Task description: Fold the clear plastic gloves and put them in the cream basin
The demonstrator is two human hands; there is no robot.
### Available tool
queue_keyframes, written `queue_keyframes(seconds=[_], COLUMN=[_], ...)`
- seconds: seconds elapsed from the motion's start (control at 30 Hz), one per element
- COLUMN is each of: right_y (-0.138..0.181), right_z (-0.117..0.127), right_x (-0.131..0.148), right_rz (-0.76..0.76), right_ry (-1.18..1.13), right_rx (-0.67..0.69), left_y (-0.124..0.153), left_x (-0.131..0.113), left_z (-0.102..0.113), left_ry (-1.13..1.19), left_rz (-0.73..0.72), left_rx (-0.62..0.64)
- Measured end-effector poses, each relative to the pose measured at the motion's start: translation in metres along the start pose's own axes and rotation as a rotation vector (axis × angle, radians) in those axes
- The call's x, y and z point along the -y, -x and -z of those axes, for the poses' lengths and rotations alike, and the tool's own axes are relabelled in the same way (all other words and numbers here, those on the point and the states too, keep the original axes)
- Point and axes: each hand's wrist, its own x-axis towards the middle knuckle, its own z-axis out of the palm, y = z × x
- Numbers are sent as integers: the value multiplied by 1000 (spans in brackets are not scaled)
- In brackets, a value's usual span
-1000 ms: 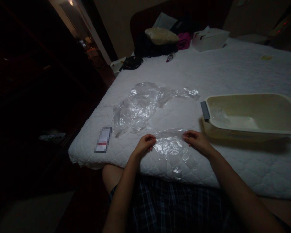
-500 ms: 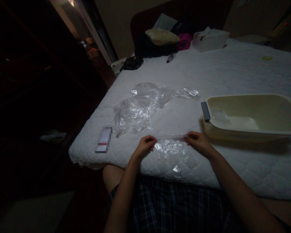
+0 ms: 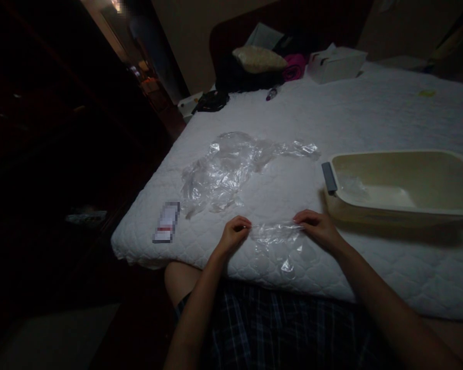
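- left hand (image 3: 235, 235): fingertips pinched on left end of upper edge, clear plastic piece (image 3: 278, 241); right hand (image 3: 319, 228): same pinch, right end; edge roughly straight between them
- plastic piece: near edge of white quilted bed (image 3: 386, 277), crinkled lower part spread toward the person's lap
- larger crumpled plastic heap (image 3: 226, 167): on bed, beyond the hands, to the left; apart from held piece
- cream tub (image 3: 401, 218): on bed, right; gray handle (image 3: 329, 178); some clear plastic inside
- pixelated flat item (image 3: 166, 222): left of left hand, not touching
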Motion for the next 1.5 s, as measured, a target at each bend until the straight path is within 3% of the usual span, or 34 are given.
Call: queue_keyframes(seconds=[0.27,0.47,0.67,0.97,1.07,1.2,1.33,1.5], right_y=[10,17,21,25,20,16,16,14], right_z=[4,12,18,13,12,2,-23,-39], right_x=[4,10,6,9,17,39,62,55], right_rz=[99,101,128,139,174,162,73,5], right_ry=[96,176,250,413,414,463,648,951], right_rx=[39,157,231,217,127,37,244,311], left_y=[3,4,8,24,26,27,23,18], left_x=[-1,-3,-12,-24,-32,-49,-56,-40], left_z=[2,4,6,-2,-3,-16,-42,-58], left_ry=[-84,-101,-275,-668,-741,-847,-1046,-1101], left_rz=[-60,-91,-145,-202,-249,-293,-329,-202], left_rx=[39,104,144,94,39,61,233,231])
